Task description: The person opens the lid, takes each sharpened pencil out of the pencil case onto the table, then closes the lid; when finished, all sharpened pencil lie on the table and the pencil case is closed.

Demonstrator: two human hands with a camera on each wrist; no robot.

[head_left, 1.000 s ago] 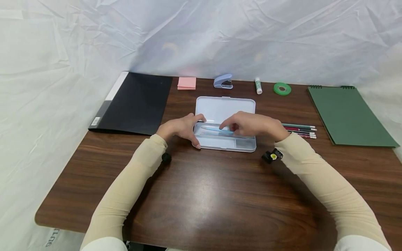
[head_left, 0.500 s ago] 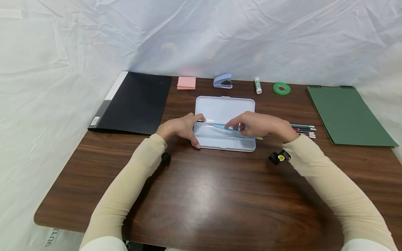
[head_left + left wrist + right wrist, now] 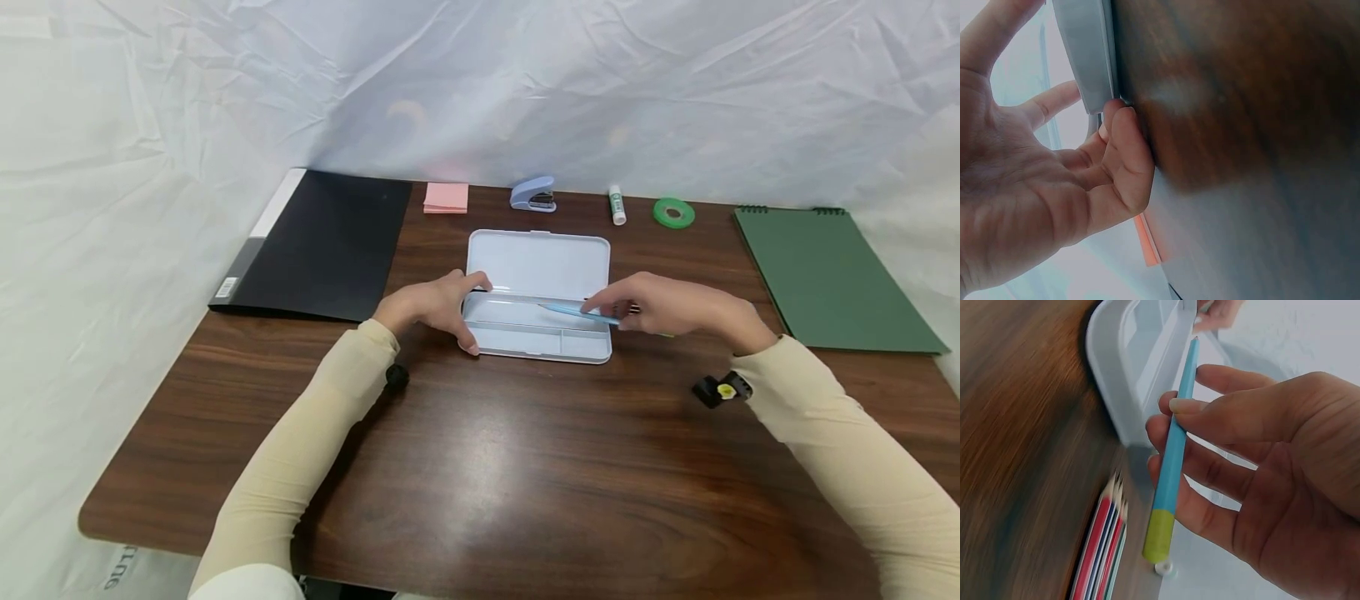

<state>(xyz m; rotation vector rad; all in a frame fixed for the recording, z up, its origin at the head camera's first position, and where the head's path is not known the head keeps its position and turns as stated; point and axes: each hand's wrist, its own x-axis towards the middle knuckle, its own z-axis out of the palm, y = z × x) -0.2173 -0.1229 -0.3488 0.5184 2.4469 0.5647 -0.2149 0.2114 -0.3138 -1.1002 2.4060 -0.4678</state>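
An open pale-blue pencil case [image 3: 517, 337] lies in the middle of the brown table, its lid [image 3: 536, 258] folded flat behind the tray. My left hand [image 3: 427, 304] holds the case's left end, thumb at the near corner and fingers at the far side; the left wrist view shows the thumb [image 3: 1125, 150] against the case [image 3: 1085, 56]. My right hand [image 3: 667, 304] pinches a light-blue pencil [image 3: 577, 312] with a yellow-green end [image 3: 1160, 540] over the tray's right end, tip pointing left. Several pencils [image 3: 1100, 550] lie on the table beneath that hand, hidden in the head view.
A black folder [image 3: 322, 246] lies at the left and a green spiral notebook [image 3: 828, 279] at the right. Pink sticky notes [image 3: 446, 198], a blue stapler [image 3: 533, 194], a glue stick [image 3: 617, 204] and a green tape roll [image 3: 673, 212] line the back edge.
My right hand has drawn to the right with the blue pencil, from over the middle of the tray to its right end. The left hand and the case have stayed put.
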